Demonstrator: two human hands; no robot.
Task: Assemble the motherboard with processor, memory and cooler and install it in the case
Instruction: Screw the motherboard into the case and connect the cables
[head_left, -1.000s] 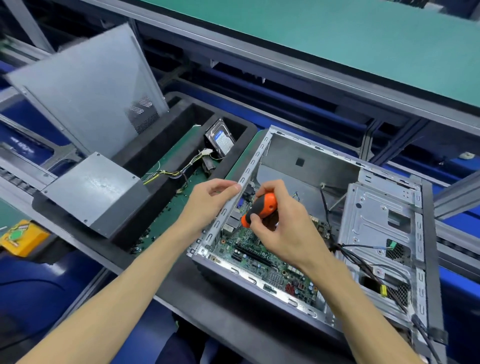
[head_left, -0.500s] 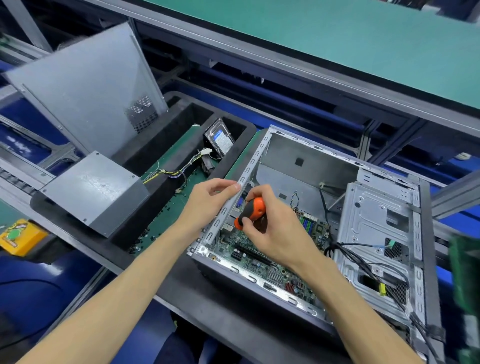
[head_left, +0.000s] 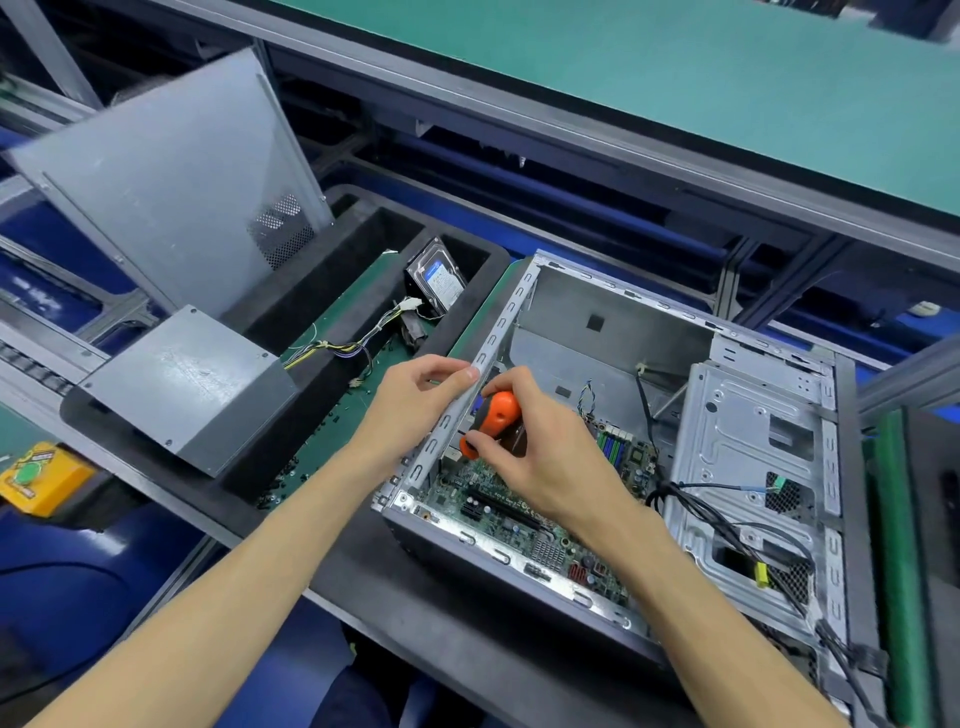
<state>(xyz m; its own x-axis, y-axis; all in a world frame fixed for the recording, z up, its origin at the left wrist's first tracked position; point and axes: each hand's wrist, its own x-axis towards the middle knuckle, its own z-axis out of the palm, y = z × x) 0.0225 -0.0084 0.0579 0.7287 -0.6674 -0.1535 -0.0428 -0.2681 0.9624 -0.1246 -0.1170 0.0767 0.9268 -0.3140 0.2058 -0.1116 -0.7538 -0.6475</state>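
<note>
While your right hand (head_left: 540, 462) curls round the orange-and-black screwdriver (head_left: 493, 423), its shaft and tip are hidden behind your fingers and the case wall, so where the tip lands cannot be made out. Your left hand (head_left: 415, 402) pinches the upper edge of the case's (head_left: 597, 332) left wall, thumb on top of the perforated flange, fingers folded on the outer side.

The case lies open on its side on the dark worktop (head_left: 389, 587). The motherboard (head_left: 519, 525) sits flat on the case floor; your right hand and forearm cover its middle, leaving only the near strip with slots and a heatsink and a patch with green and blue memory slots (head_left: 613, 449) showing. Processor and cooler: cannot tell, that area is covered.

The drive cage (head_left: 753, 467) fills the right part of the case, with black cables (head_left: 727, 530) trailing across it; the case's far right corner is cut off by the frame edge.

To the left, a black foam tray (head_left: 322, 291) holds a grey power supply (head_left: 182, 384) with its wire bundle (head_left: 358, 338), a hard drive (head_left: 436, 278) standing tilted in a rear pocket, and a grey side panel (head_left: 166, 171) leaning upright. Small dark specks on the tray's green floor are too small to identify. A yellow box with a green button (head_left: 36, 475) sits at the far left, partly cut off.
</note>
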